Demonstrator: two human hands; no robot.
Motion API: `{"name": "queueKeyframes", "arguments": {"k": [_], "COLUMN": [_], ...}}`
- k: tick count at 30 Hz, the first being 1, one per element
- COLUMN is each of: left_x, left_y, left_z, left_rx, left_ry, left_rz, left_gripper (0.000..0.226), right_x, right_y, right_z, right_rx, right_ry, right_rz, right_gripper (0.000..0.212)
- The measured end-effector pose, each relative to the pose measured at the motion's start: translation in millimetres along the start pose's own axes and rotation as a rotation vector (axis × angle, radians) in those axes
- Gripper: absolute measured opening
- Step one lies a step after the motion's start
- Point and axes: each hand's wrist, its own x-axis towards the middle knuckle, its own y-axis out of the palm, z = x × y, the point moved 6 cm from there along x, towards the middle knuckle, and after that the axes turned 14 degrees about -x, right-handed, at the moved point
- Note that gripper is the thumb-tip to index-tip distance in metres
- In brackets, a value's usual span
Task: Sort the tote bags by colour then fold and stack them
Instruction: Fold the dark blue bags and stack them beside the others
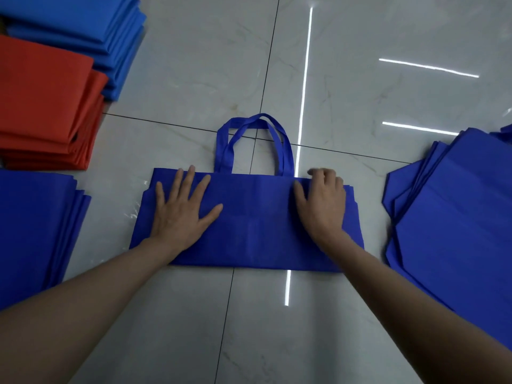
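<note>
Grey tiled floor [360, 37], shiny, with light streaks. At right, a loose pile of dark blue bags [457, 212], fanned and askew, running off the frame edge. At near left, a neat dark blue stack [33, 225], folded. Behind it is a red stack [47, 106], and a lighter blue stack [91, 20] sits in the far left corner, its edge under the red one.

At centre, the dark blue tote bag [255, 223] lies flat on the floor between the stacks, apart from all of them. It is a wide band with its long axis left to right. The open top faces away from the person.

The left hand [180, 214] is palm down on the bag's left part, fingers straight and spread, pressing. The right hand [321, 206] is on the right part, fingers bent over the far edge, thumb flat on the cloth. Its fingertips are blurred, so I cannot tell if they pinch the edge.

Two loop handles [285, 145] lie flat on the tile, overlapping and pointing away.
</note>
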Motion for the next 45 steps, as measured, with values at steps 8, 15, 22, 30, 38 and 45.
{"name": "queueKeyframes", "arguments": {"k": [8,15,22,30,38,45], "left_x": [-1,-2,-1,-4,-18,-42], "left_y": [8,9,-1,-24,-32,-46], "left_z": [5,6,4,-9,-24,7], "left_rx": [0.039,0.000,-0.013,0.099,0.273,0.173], "left_ry": [0.046,0.055,0.038,0.050,-0.022,-0.170], "left_rz": [-0.062,-0.069,-0.030,0.011,0.097,0.123], "left_gripper": [0.073,0.072,0.083,0.061,0.056,0.032], "right_x": [86,140,97,-51,-115,-128], "right_y": [10,-10,-86,-70,-2,20], "right_z": [76,92,91,44,32,28], "right_rx": [0.074,0.903,0.791,0.116,-0.424,-0.347], "right_ry": [0.034,0.246,-0.169,-0.564,-0.679,-0.600], "right_rz": [0.171,0.270,0.146,-0.144,-0.058,0.104], "right_gripper": [0.035,0.026,0.039,0.037,0.058,0.063]}}
